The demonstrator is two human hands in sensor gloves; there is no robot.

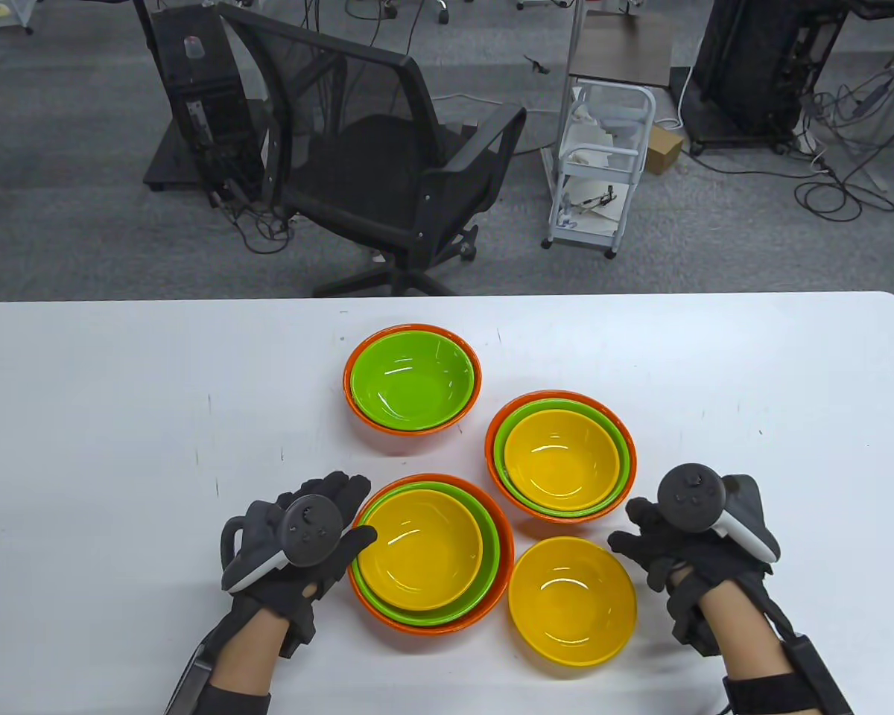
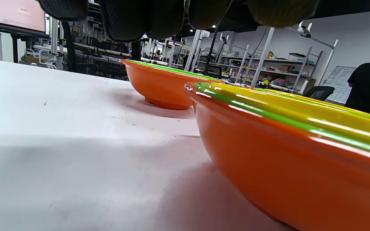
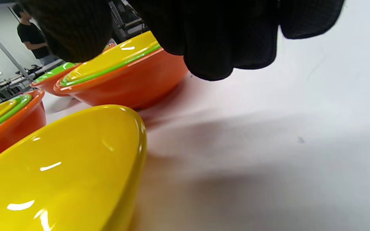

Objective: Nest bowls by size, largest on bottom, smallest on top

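The right hand [image 1: 667, 547], fingers spread and holding nothing, hovers just right of the loose yellow bowl [image 1: 572, 599]; the left hand [image 1: 320, 532], also open, seems to touch the full stack [image 1: 426, 555] left of that bowl. Likely next: the yellow bowl must be gripped and nested into the orange-and-green pair [image 1: 413, 387] beyond it.

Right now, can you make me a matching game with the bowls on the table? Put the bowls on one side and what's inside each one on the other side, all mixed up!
Bowls:
1. Far orange bowl
2. Orange bowl by the left hand
3. Lone yellow bowl
4. Orange bowl on the right

What is inside:
A. Nothing, and it sits straight on the table
B. Only a green bowl
C. A green bowl with a yellow one in it, right beside the left hand
D. A green bowl with a yellow one in it, just beyond the lone yellow bowl

Pairs: 1-B, 2-C, 3-A, 4-D
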